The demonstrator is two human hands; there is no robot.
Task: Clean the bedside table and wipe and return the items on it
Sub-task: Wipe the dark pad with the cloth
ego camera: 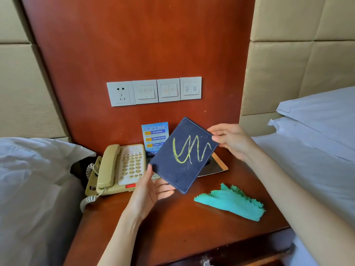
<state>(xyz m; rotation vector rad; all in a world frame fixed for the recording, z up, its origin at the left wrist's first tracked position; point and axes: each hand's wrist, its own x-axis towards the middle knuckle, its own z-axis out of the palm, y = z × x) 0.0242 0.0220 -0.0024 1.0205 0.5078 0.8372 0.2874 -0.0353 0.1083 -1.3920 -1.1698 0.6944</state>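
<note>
You're looking down at a reddish wood bedside table [172,227] set btwn two beds. Both your hands hold a dark blue board [183,155] up above the table, tilted w/ one corner pointing down – it has a yellow-green chalk scribble [189,150] across its face. Your left hand [151,189] grips the board's lower left edge, thumb on the front, fingers curled behind. Your right hand [230,140] pinches the upper right corner.

A teal cloth [232,203] lies crumpled flat on the table, right of centre, apart from both hands. A beige phone [119,169] sits at the table's left rear, its coiled cord hanging off the left edge. Behind the board, a blue printed card [153,135] leans on the wood wall panel, and a flat dark tray w/ an orange edge [217,167] lies on the table – mostly hidden. Above them, a row of white switches and a socket [153,91]. White pillows [317,112] flank both sides
</note>
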